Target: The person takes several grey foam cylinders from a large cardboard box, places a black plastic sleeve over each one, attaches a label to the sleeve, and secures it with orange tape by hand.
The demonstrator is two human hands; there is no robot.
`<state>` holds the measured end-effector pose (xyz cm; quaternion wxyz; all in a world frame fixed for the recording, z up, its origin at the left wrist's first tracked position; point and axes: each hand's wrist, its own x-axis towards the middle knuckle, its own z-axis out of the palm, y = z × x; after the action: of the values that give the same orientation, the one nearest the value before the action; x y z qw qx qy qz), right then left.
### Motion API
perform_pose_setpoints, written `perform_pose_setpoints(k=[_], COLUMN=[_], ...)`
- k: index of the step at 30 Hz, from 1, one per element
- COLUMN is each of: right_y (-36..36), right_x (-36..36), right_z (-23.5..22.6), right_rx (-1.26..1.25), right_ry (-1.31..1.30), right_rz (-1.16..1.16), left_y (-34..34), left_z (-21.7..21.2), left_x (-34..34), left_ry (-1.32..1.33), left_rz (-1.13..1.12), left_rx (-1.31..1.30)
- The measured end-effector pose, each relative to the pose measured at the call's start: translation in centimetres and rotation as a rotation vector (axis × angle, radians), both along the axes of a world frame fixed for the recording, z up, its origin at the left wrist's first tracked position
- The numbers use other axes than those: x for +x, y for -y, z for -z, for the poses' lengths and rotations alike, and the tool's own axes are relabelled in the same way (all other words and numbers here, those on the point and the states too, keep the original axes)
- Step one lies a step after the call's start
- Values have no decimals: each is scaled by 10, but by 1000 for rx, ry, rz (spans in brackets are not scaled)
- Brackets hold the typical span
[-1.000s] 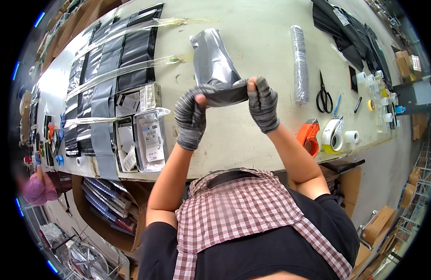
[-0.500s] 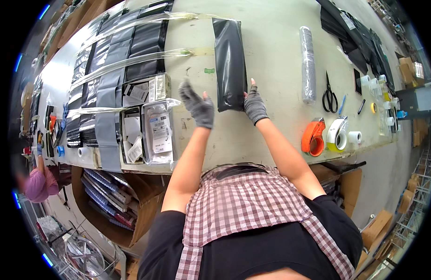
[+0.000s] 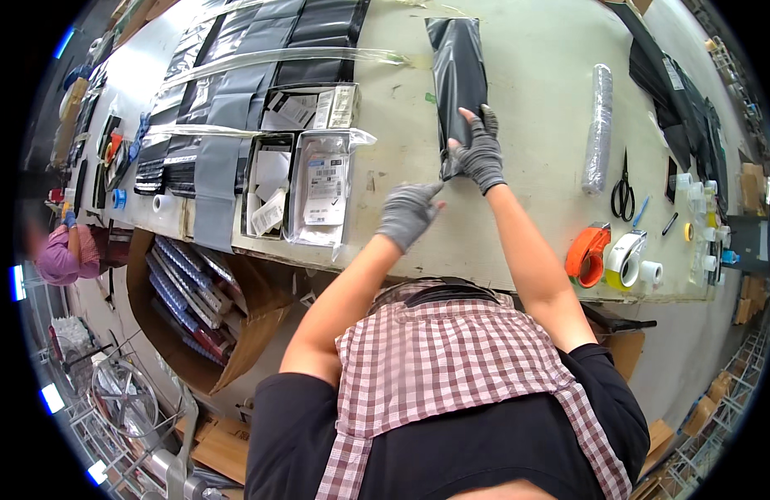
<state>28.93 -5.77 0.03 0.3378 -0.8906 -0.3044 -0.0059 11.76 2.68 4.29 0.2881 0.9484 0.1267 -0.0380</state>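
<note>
A long black plastic-wrapped package lies lengthwise on the pale table, its near end narrowed and creased. My right hand, in a grey glove with bare fingertips, grips the package's near right side, thumb and fingers on the black plastic. Just below the near end, my left hand, gloved likewise, hovers apart from the package with its fingers partly apart and nothing visible in them. Left of it stands a grey open box with labelled papers inside.
Black packages lie at left under clear tape strips. To the right are a clear wrapped roll, scissors, an orange tape dispenser and black plastic sheets. Below the table stands a carton; a co-worker is far left.
The view has shifted, so the table's things appear farther right and higher. My right hand has moved onto the package's near end, which now looks narrower. My left hand has come nearer that end.
</note>
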Motion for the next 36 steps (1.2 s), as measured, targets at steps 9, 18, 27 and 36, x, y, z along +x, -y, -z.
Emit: perform_pose_setpoints(k=[9,18,27,36], right_y=[56,68,67,20], right_x=[-88,-94,-95,-107], right_z=[11,-26,-35,-93], right_rx=[119,-174,-181,431], right_ry=[-119,264,213,-1513], right_rz=[57,-371,-404,-89], left_y=[-138,-142,-144,8], left_z=[-2,-3,0,-73], left_x=[-125,-114,-121,-47], left_ry=[199,-168,-42,429], left_rz=[177,34,-170,-27], left_rx=[461,252,141,28])
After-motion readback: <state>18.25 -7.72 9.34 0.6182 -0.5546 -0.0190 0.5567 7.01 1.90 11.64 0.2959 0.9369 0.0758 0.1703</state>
